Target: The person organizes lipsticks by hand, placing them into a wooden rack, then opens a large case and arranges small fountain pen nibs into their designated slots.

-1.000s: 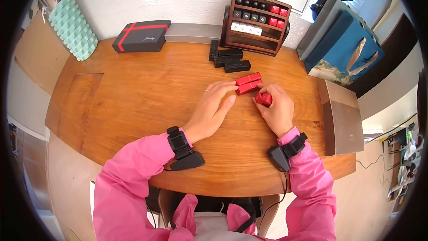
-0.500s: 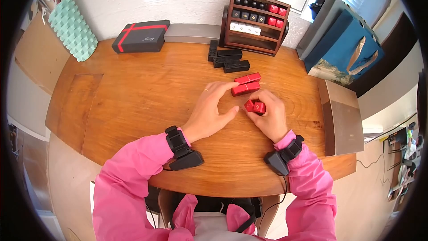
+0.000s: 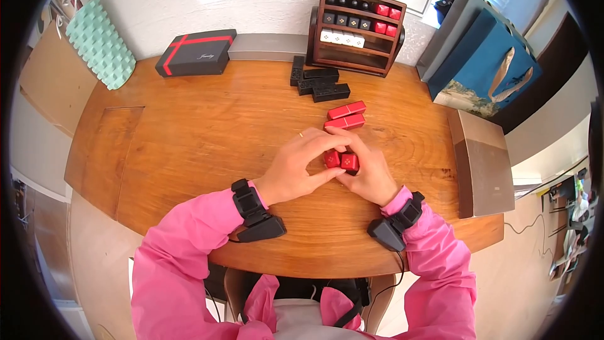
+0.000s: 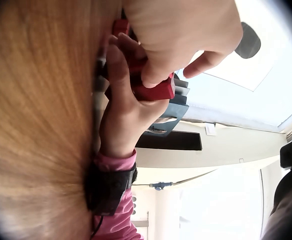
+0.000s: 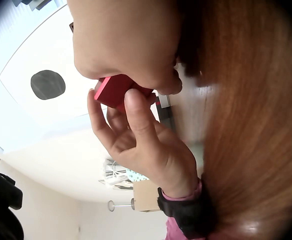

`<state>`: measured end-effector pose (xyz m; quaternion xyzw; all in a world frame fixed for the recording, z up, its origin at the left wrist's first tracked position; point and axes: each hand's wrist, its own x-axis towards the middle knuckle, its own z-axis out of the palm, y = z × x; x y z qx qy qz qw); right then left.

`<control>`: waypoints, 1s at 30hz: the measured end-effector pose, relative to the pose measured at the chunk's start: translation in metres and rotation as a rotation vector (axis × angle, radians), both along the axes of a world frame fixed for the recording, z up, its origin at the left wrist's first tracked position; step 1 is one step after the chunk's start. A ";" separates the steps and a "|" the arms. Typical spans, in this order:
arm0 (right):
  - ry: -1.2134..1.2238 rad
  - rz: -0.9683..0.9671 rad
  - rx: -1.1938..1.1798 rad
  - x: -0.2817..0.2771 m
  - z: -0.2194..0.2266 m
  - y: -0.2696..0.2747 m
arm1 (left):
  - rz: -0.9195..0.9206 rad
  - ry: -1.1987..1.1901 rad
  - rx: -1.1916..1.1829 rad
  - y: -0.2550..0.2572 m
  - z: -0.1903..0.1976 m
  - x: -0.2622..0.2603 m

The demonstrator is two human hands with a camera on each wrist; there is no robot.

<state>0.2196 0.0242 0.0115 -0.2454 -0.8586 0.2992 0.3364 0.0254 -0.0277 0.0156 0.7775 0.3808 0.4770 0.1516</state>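
My right hand grips two square red lipstick tubes, held upright with their marked ends facing up. My left hand meets it over the table, its thumb and fingertips pinching the left red tube; the right red tube sits snug beside it. In the right wrist view, the left thumb presses the side of a red tube. The fingers hide the tubes' lower parts. Just beyond the hands, two more red tubes lie side by side, a far one and a near one.
Several black tubes lie in a group before a wooden rack, whose shelves hold black, red and white tubes. A dark gift box sits back left. On the right stand a blue paper bag and a brown box.
My right hand has brought the two red tubes left and nearer to me, turning their ends upward. My left hand has left the lying red tubes and closed its fingertips on the held ones.
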 end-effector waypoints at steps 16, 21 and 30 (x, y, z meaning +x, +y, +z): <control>0.187 0.021 -0.129 -0.002 0.000 0.003 | 0.005 0.070 0.134 -0.003 0.011 -0.001; 0.301 -0.224 0.139 0.000 0.009 0.007 | 0.123 0.154 0.334 0.022 0.051 -0.014; 0.317 -0.277 0.141 0.004 0.001 0.017 | 0.085 0.524 0.677 0.122 0.058 -0.013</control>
